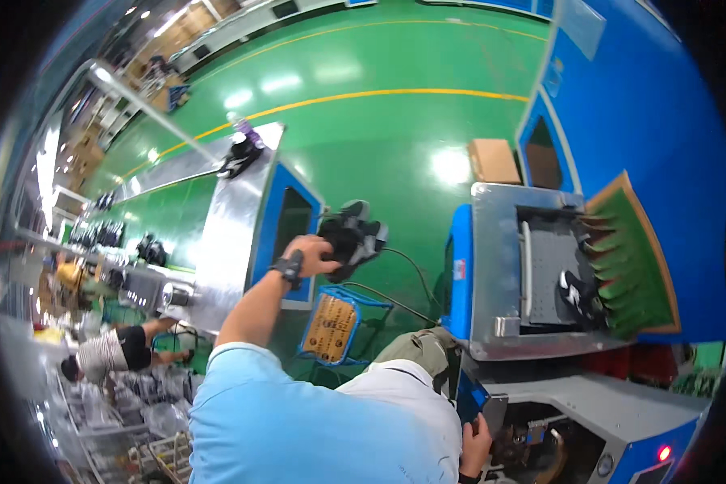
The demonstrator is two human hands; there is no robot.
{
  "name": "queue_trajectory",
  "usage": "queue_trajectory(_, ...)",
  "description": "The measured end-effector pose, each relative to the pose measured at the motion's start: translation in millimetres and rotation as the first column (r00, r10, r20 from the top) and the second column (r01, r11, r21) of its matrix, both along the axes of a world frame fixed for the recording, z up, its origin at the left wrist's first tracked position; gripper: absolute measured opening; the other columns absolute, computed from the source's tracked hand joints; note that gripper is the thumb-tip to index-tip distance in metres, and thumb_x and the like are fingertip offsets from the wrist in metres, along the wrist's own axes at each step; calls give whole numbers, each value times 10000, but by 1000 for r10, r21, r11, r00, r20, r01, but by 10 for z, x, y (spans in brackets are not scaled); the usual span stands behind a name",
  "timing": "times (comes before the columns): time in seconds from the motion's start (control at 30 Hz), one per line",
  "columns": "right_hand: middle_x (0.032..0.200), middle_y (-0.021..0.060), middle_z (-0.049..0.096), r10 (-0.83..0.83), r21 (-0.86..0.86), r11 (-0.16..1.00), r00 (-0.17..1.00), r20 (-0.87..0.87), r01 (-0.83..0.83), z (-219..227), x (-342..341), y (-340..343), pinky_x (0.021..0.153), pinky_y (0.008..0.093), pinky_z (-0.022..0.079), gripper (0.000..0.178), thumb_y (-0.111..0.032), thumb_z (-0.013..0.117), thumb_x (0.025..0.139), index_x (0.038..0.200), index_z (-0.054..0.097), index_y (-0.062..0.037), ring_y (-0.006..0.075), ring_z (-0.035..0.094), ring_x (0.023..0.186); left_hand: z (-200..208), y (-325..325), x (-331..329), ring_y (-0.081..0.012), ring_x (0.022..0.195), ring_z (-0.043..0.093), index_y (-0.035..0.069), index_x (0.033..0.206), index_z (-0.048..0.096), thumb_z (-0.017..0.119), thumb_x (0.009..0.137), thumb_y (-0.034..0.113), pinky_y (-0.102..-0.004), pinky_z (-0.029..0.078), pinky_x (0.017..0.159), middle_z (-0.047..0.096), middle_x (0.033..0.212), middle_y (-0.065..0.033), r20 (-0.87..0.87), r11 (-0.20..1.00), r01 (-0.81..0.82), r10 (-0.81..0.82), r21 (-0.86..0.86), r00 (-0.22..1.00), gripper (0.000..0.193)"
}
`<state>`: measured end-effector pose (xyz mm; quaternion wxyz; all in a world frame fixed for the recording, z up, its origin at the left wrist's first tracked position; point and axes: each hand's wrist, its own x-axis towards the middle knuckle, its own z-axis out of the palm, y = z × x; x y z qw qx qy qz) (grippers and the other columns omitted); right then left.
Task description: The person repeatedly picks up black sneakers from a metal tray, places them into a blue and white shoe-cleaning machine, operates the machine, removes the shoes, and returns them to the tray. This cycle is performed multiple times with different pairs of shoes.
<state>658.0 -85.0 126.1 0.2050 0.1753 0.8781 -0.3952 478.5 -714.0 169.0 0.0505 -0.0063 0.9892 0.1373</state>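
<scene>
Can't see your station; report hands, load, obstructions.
Left hand gripping black-and-grey shoes. Right hand beside grey-and-blue machine, grip unclear. Possible obstacle: blue-framed, brown-seated stool near shoes.

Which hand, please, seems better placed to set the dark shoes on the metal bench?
Probably the left hand: its fingers hold the dark shoes near the metal bench, while the right hand is by the grey machine.

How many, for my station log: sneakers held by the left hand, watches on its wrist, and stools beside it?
Sneakers in the left hand: 2
Wristwatch: 1
Blue-framed stool: 1
Total: 4
</scene>
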Motion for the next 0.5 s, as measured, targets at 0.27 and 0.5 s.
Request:
queue_trajectory(0.27, 1251, 263, 728, 363, 20, 932, 932, 19, -363, -334, 3, 263, 986, 461, 534, 576, -363, 665, 1022, 1488, 589, -33, 352, 714, 1137, 710, -2343, 1963, -467, 1209, 626, 27, 1216, 679, 723, 913, 437, -588, 523, 986, 679, 1248, -259, -828, -173, -904, 495, -390, 263, 511)
queue_trajectory(0.5, 1145, 230, 753, 97, 110, 990, 994, -48, -91, -115, -16, 183, 904, 447, 568, 483, -209, 731, 928, 1362, 665, -11, 372, 735, 1008, -877, -679, 22, -488, 923, 690, -3, 1076, 733, 651, 911, 170, -554, 556, 829, 723, 986, -268, -281, 893, -444, 408, -77, 869, 253)
